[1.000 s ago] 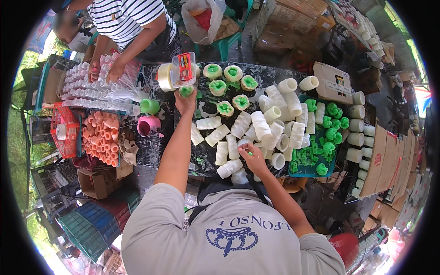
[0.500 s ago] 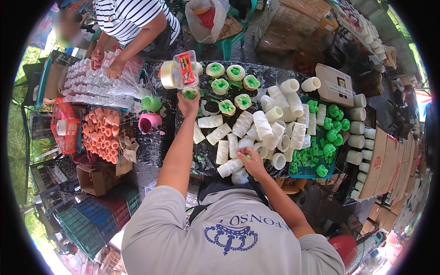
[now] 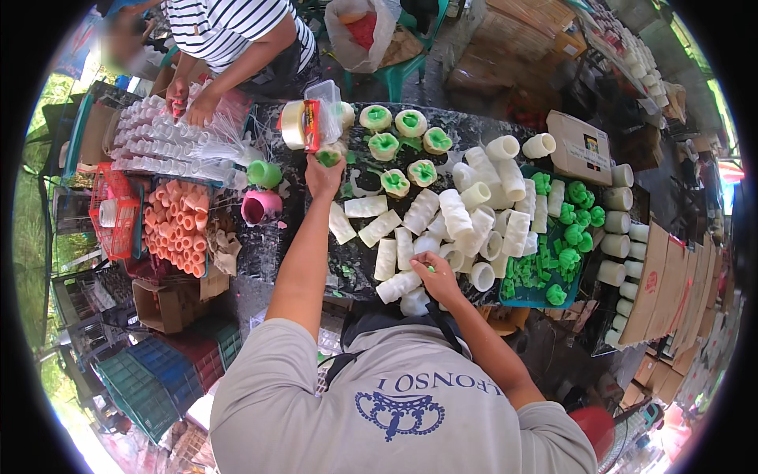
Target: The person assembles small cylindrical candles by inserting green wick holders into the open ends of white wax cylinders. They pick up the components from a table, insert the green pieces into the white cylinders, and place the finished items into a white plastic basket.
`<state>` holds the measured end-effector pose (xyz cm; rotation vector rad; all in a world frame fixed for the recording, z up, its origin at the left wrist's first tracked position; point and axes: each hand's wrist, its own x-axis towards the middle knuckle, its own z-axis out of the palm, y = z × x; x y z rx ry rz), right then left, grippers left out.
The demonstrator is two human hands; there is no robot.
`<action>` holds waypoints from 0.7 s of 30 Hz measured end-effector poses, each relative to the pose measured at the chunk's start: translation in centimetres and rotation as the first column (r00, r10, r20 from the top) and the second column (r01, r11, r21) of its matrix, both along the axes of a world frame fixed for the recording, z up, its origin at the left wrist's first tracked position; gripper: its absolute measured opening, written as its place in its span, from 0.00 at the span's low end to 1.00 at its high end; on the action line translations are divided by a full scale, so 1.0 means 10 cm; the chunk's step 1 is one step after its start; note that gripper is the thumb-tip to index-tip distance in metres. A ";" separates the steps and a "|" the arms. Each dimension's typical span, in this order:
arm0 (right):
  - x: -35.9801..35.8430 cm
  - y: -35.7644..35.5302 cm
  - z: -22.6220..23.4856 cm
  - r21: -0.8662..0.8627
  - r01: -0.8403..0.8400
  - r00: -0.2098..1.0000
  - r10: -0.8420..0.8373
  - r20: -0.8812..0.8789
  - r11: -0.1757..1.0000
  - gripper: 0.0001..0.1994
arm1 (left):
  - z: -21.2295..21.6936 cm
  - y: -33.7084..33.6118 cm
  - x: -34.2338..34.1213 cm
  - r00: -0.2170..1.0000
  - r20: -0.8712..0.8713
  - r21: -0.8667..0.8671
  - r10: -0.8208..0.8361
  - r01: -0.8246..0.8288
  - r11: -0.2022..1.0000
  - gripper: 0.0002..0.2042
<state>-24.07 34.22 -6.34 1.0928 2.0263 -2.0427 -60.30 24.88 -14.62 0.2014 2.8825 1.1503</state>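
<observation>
My left hand is closed around a round cream piece with a green centre, at the near side of a clear plastic box with a red label. A wide tape roll stands against that box. Similar cream pieces with green flower-shaped centres sit on the far middle of the dark table. Over the near table edge, my right hand pinches a small green bit. Beside it lies a ridged whitish cylinder, part of a heap of hollow whitish cylinders.
To the right, a teal tray holds green shapes and scraps. A pink cup and green cup stand on the left, near a crate of orange pieces. A co-worker's hands are over rows of white tubes.
The clear box has turned, so its red label now shows narrower. My left hand stays on the cream piece, and my right hand has barely moved. The co-worker's hands have shifted slightly.
</observation>
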 end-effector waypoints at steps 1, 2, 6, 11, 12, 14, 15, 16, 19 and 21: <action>-0.01 0.01 0.00 -0.004 -0.007 1.000 0.007 0.009 1.000 0.14 | 0.01 -0.01 -0.03 1.000 0.014 -0.025 -0.013 0.013 1.000 0.38; -0.02 0.02 0.00 -0.008 -0.013 1.000 0.014 0.017 1.000 0.14 | 0.03 -0.01 -0.06 0.999 0.028 -0.050 -0.026 0.027 0.998 0.38; -0.08 0.10 0.01 0.021 -0.043 0.998 0.042 0.049 0.999 0.15 | 0.03 -0.04 -0.09 0.997 0.043 -0.093 -0.056 0.060 0.994 0.40; -0.24 0.13 -0.02 0.139 -0.051 0.998 0.055 -0.030 0.989 0.17 | -0.04 -0.07 -0.10 0.998 0.056 -0.098 -0.037 0.042 0.994 0.41; -0.32 0.15 -0.01 0.201 -0.056 0.995 0.072 -0.074 0.978 0.18 | -0.05 -0.08 -0.10 0.998 0.057 -0.093 -0.035 0.040 0.995 0.41; -0.66 0.22 0.19 0.336 -0.100 0.991 0.125 -0.051 0.936 0.20 | -0.06 -0.10 -0.10 0.998 0.059 -0.100 -0.030 0.035 0.994 0.41; -0.92 0.26 0.32 0.402 -0.120 0.988 0.147 -0.038 0.908 0.21 | -0.05 -0.09 -0.09 0.998 0.060 -0.104 -0.029 0.036 0.994 0.41; -1.20 0.31 0.35 0.448 -0.073 0.984 0.137 -0.113 0.891 0.24 | -0.04 -0.09 -0.08 0.998 0.054 -0.100 -0.026 0.031 0.994 0.41; -2.18 0.45 0.41 0.672 0.015 0.981 0.120 -0.155 0.740 0.36 | 0.03 -0.03 -0.10 0.998 0.045 -0.090 -0.032 0.036 0.995 0.41; -2.78 0.43 0.52 0.762 -0.065 0.994 0.109 -0.007 0.645 0.43 | 0.03 -0.06 -0.10 0.997 0.074 -0.071 -0.028 0.034 0.997 0.41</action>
